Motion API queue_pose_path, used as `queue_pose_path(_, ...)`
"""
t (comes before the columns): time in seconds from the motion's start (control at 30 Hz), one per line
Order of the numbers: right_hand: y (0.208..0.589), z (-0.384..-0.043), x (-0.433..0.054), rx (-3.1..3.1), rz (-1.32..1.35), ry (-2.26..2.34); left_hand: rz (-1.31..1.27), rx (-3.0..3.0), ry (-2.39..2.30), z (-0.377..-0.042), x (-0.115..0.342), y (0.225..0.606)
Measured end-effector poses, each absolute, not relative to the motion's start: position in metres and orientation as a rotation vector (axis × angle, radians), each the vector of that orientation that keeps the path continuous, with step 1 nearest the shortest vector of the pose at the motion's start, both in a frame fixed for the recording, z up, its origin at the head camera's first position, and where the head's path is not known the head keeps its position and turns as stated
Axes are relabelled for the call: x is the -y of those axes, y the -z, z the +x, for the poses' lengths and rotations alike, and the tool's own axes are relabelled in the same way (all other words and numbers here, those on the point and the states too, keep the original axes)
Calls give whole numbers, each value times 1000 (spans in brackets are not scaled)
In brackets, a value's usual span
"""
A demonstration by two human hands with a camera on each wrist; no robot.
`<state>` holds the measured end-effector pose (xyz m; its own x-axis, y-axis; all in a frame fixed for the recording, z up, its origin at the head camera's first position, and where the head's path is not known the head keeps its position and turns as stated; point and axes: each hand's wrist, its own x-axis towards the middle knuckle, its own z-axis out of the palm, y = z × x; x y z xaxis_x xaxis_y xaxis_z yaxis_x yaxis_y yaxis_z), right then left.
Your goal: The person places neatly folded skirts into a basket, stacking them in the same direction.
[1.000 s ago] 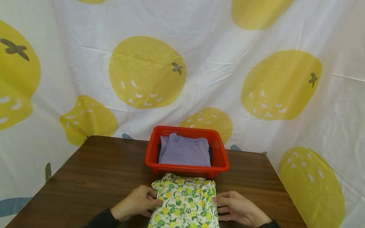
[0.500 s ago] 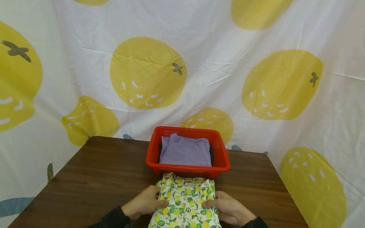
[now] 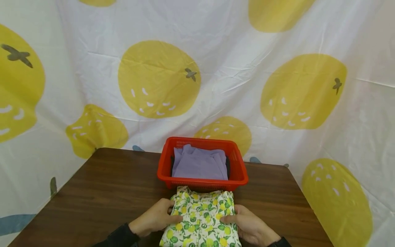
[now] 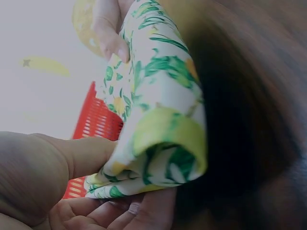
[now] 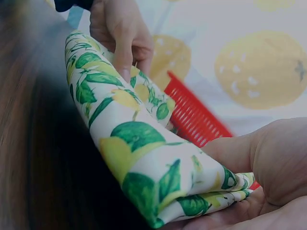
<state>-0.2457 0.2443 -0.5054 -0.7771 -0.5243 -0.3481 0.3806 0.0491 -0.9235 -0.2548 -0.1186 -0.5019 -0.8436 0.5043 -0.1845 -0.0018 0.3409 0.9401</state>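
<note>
A folded white shirt with a lemon and green leaf print lies at the near side of the table, in front of the red basket. My left hand grips its left edge, thumb on top and fingers underneath. On the opposite edge my right hand grips in the same way. The left wrist view shows the shirt's rolled, layered end between thumb and fingers. Seen from the right wrist, the folded layers rest on my fingers, with dark shadow below. The shirt's near edge is cut off in the head view.
Just beyond the shirt stands a red plastic basket with perforated walls. Folded lavender cloth lies in it, with something dark beneath. The brown wooden table extends to both sides. Behind hangs a white lemon-print curtain.
Both hands have moved inward from the shirt's sides, and the thumbs now lie over its top with fingers beneath. The shirt's far edge has risen slightly in view. The basket stays put.
</note>
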Motion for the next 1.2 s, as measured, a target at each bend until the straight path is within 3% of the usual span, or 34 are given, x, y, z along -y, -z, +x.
queue_pose_path(0.37,436,-237,-248,-1739,-259,1795,597,-2125,-1551,-253,125,442)
queue_pose_path(0.73,385,-253,-246,-1848,-372,1760,791,-2402,-1446,-260,124,392)
queue_pose_path(1.2,379,-337,-236,-2011,-375,1768,650,-2449,-1530,-347,118,388)
